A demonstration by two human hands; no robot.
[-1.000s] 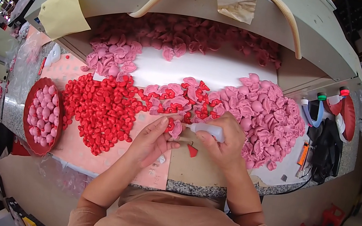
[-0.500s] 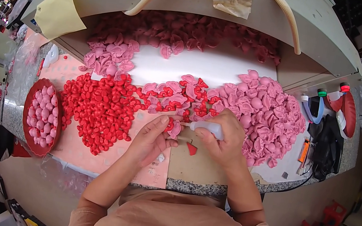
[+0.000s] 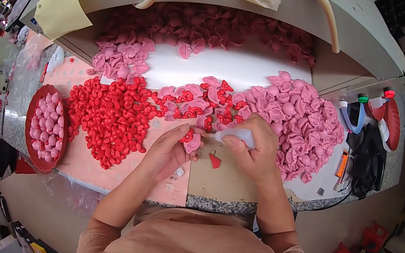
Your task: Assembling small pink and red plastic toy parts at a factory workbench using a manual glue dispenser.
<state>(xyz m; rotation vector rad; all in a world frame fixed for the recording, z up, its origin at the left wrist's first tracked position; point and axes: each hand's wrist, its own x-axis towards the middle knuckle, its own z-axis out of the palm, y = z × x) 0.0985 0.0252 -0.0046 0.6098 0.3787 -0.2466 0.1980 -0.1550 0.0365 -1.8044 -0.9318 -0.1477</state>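
Between the thumb and fingers of my left hand [image 3: 168, 154] is a small pink, frilly shell-shaped piece [image 3: 192, 146] with a glossy red piece at its upper side. My right hand [image 3: 257, 151] is wrapped around a translucent squeeze bottle [image 3: 242, 136], tilted so that its thin nozzle points left, close to the pink piece. Whether the tip touches it I cannot tell. Just beyond both hands lies a cluster of pink pieces with red parts [image 3: 196, 103]. A small red triangular piece [image 3: 215, 161] rests on the board between my hands.
A heap of glossy red pieces [image 3: 106, 116] lies left, beside a red basket [image 3: 33, 123] of pink balls. Pink shells [image 3: 308, 127] are piled right. Further right are a black bag [image 3: 369, 161] and an orange-labelled tube [image 3: 342, 164]. A grey hood [image 3: 355, 31] overhangs the back.
The pink piece has tilted slightly in my left hand, and the bottle has shifted a little to the right with my right hand. The whole view has moved slightly.
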